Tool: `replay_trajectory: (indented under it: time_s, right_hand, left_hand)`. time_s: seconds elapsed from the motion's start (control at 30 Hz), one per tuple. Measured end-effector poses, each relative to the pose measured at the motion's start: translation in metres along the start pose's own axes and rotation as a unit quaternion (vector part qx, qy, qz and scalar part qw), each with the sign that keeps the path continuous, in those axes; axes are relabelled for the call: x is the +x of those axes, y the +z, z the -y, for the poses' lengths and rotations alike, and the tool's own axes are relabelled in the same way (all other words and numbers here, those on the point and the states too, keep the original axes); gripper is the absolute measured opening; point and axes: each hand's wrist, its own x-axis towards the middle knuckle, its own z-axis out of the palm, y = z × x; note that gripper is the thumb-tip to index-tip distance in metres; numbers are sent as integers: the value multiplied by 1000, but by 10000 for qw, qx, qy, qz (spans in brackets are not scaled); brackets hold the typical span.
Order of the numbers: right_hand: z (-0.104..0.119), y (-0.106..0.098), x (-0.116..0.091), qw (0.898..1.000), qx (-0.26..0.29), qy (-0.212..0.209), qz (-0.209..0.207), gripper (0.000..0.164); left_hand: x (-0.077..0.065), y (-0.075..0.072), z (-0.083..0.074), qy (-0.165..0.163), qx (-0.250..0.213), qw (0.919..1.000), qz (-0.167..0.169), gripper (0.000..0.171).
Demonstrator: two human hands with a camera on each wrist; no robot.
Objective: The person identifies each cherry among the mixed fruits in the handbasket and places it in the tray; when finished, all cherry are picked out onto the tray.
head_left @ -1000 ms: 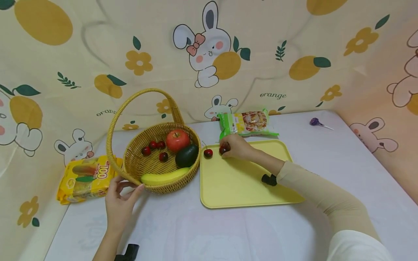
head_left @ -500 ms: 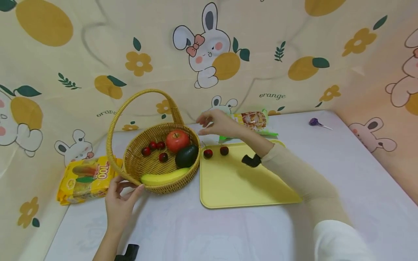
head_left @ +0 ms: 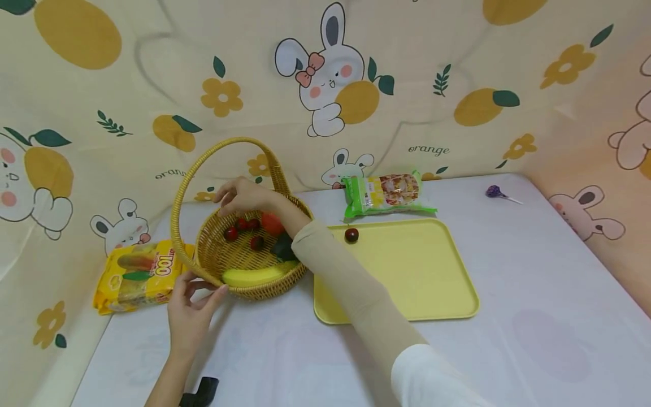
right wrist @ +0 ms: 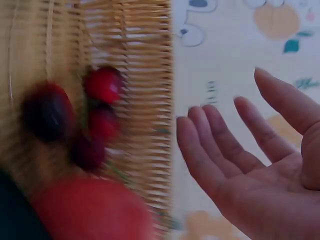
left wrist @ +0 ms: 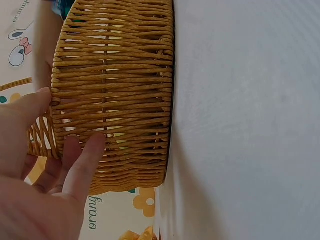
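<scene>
My left hand point(head_left: 190, 316) holds the yellow wicker basket point(head_left: 267, 290) by its near left rim, close to the handle's foot. In the left wrist view its fingers lie against the woven wall. Over the basket's back rim is my right hand point(head_left: 249, 195), its fingers slightly bent with nothing between them in the right wrist view. Inside the basket lie several cherries point(right wrist: 105, 85), a banana point(head_left: 259, 275), a red apple point(head_left: 272, 224) and a dark green avocado point(head_left: 285, 247), partly covered by the right forearm. One cherry point(head_left: 351, 235) shows on the yellow tray point(head_left: 407, 282).
A yellow snack packet point(head_left: 137, 277) lies left of the basket. Behind the tray is a green and white food packet point(head_left: 389, 195). A lollipop point(head_left: 500, 194) rests at the back right. The patterned cloth point(head_left: 396, 62) hangs along the table's back.
My right hand let go of a cherry on the tray, then moved left, over the basket. The sleeve now covers where the tray's left cherry lay. The left hand keeps its hold.
</scene>
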Motion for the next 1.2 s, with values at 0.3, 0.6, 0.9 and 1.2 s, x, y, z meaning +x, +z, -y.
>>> replay_trajectory:
  time_s: [0.3, 0.6, 0.9, 1.2]
  right_hand:
    - [-28, 28, 16, 9976, 108, 678, -32, 35]
    - [-34, 28, 18, 9979, 135, 620, -120, 32]
    - [-33, 30, 18, 9933, 176, 938, 656, 34]
    - [-34, 38, 23, 9771, 490, 1269, 1637, 36]
  left_hand:
    - [0, -1, -2, 104, 7, 9999, 76, 56]
    - [1, -2, 0, -14, 161, 9998, 94, 57]
    - [1, -2, 0, -31, 89, 9999, 103, 57]
    - [2, -3, -2, -135, 153, 9998, 67, 56]
